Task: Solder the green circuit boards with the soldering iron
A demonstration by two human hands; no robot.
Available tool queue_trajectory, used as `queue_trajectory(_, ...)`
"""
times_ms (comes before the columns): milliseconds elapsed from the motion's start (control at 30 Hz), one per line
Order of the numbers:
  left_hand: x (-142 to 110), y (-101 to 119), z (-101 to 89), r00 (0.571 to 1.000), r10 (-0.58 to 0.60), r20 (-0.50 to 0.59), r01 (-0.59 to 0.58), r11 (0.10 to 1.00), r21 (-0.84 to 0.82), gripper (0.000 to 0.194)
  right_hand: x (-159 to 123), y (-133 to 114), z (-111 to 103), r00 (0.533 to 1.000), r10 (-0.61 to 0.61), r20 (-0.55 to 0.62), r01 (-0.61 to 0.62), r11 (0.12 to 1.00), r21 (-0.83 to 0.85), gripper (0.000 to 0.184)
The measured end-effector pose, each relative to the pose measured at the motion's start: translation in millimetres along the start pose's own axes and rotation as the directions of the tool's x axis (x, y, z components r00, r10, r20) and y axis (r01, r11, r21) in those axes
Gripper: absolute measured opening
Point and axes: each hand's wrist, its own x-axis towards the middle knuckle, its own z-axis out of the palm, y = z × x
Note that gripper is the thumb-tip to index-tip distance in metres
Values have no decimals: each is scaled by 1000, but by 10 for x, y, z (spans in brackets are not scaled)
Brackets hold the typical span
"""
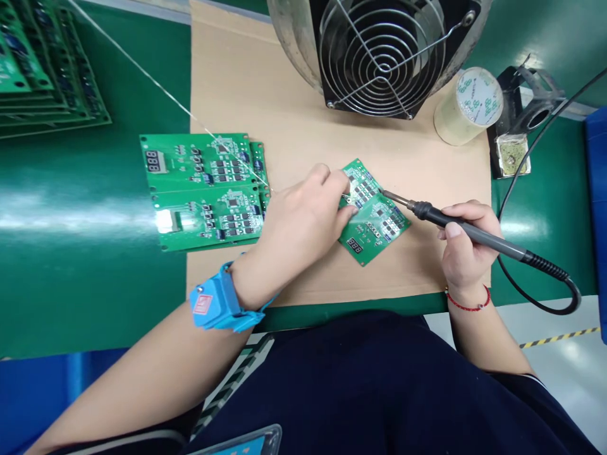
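My right hand (467, 243) is closed around the grip of a soldering iron (441, 218). The iron's tip touches or hovers just over the upper right edge of a green circuit board (379, 212), which lies turned at an angle on cardboard. Bent over the left side of that board, my left hand (310, 212) has its thumb and fingers pinched together. A thin pale solder wire (156, 85) runs down from the upper left into this hand, and a short silvery bit shows at the fingertips. A blue wrist strap (222, 300) is on my left wrist.
Left of my hand lie stacked circuit boards (190, 189); a taller stack of boards (52, 76) stands at upper left. A fan (382, 69) stands behind the cardboard (237, 76). At right are a tape roll (467, 107), an iron stand (515, 126) and the iron's cable (509, 183).
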Motion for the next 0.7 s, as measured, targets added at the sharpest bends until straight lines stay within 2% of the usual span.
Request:
queue_trajectory(133, 56, -83, -25, 996, -92, -8, 91, 995, -40, 10, -2, -3, -8, 1000, -10, 7, 10, 1000, 26, 15)
queue_trajectory(233, 104, -97, -48, 980, -183, -75, 164, 963, -216, 8, -5, -16, -16, 1000, -14, 14, 14, 1000, 20, 16)
queue_trajectory(300, 115, -98, -61, 974, -191, -119, 137, 924, -357, 13, -6, -30, -18, 1000, -22, 20, 22, 1000, 13, 17)
queue_trajectory(400, 99, -87, -70, 988, -80, -129, 16, 902, -432, 20, -5, -50, -18, 998, -45, 42, 44, 999, 25, 16)
queue_trajectory(533, 72, -53, -27, 988, 104, -114, -137, 934, -331, 18, 0, -63, -15, 993, -82, 88, 83, 997, -1, 13)
queue_trajectory(600, 71, -33, -1, 986, 135, -97, -155, 955, -251, 19, 4, -62, -11, 990, -99, 98, 103, 994, -38, 13)
queue_trajectory(700, 81, -7, 1, 992, 115, -45, -122, 975, -188, 24, 7, -54, -2, 987, -122, 104, 127, 991, -50, 11)
